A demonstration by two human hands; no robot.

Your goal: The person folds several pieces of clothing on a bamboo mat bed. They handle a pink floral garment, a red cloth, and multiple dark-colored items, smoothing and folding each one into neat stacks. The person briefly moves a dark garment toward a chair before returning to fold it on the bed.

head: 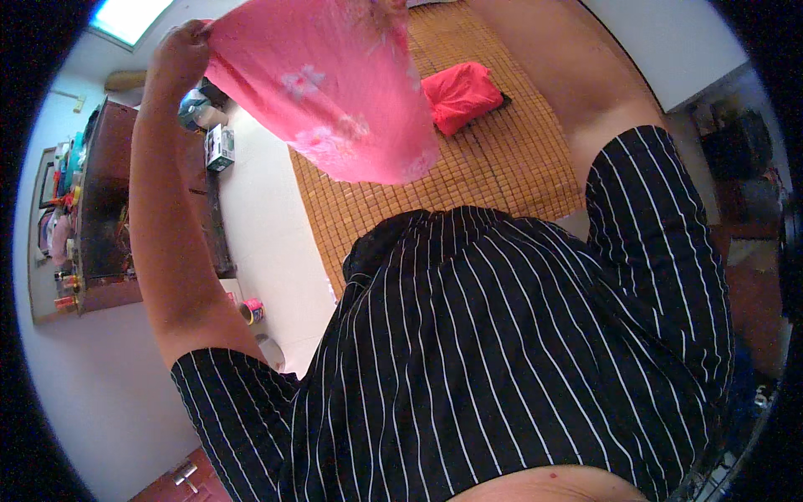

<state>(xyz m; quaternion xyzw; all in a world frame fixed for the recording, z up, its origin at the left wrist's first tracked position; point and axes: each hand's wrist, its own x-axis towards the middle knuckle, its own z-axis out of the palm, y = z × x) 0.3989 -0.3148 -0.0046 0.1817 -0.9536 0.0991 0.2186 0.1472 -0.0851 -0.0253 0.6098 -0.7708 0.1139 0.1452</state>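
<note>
My left hand (pixel 182 50), raised at the upper left, pinches the edge of a pink flowered cloth (pixel 332 94). The cloth hangs spread out in front of me, above a bamboo tile mat (pixel 502 169). My right arm reaches up past the top edge of the picture, so my right hand is out of view. A red folded cloth bundle (pixel 461 97) lies on the mat, to the right of the hanging cloth, with something dark under its right side.
At the left stands a dark wooden cabinet (pixel 106 144). A small box (pixel 220 147) is beside it on the pale floor. A round colourful container (pixel 253 310) is near my left elbow. A white wall (pixel 696 50) rises at the upper right.
</note>
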